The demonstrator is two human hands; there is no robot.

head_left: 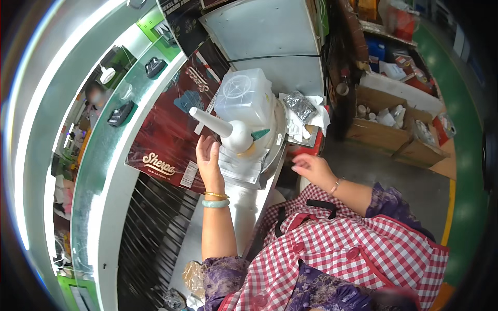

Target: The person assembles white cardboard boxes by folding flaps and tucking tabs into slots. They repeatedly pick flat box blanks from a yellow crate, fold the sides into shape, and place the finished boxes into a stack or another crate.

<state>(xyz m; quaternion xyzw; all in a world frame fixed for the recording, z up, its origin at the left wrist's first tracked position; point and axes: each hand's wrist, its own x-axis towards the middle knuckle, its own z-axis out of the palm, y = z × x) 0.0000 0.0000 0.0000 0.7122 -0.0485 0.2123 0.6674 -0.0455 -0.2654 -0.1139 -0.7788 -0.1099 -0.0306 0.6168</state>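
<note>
White plastic spouted jug (236, 133) lies on bench (244, 207), below clear tub (244, 96). Left hand (209, 158) touches it, fingers released; right hand (311, 168) apart, empty, uncurled. Probably light, rigid, smooth: grip round body, not thin spout.

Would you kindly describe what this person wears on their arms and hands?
Both hands are bare, no gloves. The left hand has a gold bangle and a pale green bangle at the wrist; the right hand has a thin bracelet. Short purple patterned sleeves end above the elbows, under a red-and-white checked apron.
</note>
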